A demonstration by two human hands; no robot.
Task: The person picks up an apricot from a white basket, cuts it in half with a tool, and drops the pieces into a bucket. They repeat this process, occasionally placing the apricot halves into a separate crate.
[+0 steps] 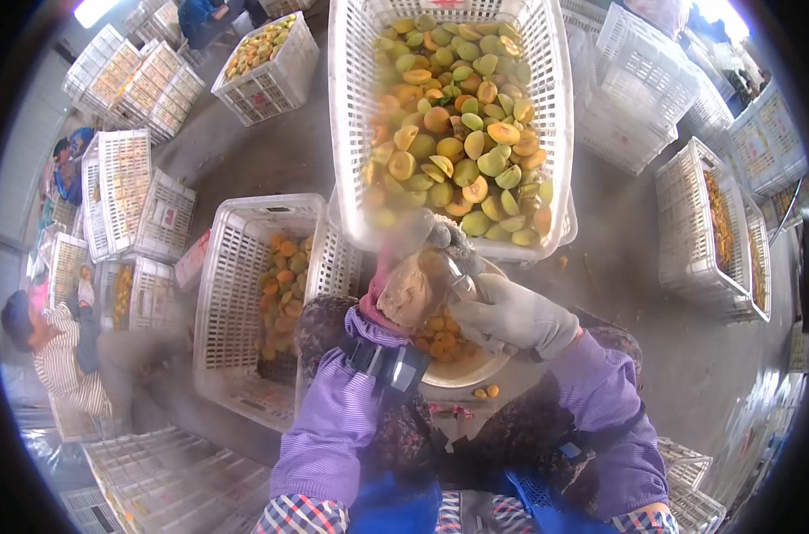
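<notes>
My left hand (413, 283), in a soiled glove with grey fingertips, is closed above a pale round basin (462, 381). Its fingers are curled around something I cannot make out. Against it, my right hand (524, 318), in a light grey glove, has its fingers pinched together. Between the hands shows a small shiny metallic piece (460, 283), too blurred to name. Orange fruit pieces (442, 343) lie in the basin, partly hidden by my hands. Just beyond stands a white crate (340, 116) of halved green-yellow fruit (467, 142) that look like apricots.
Left of my knees, another white crate (222, 267) holds orange and green fruit (284, 289). Two small orange pieces (487, 392) lie by the basin. Stacked crates (631, 89) stand right and far left. A person in a striped top (66, 365) sits at the left.
</notes>
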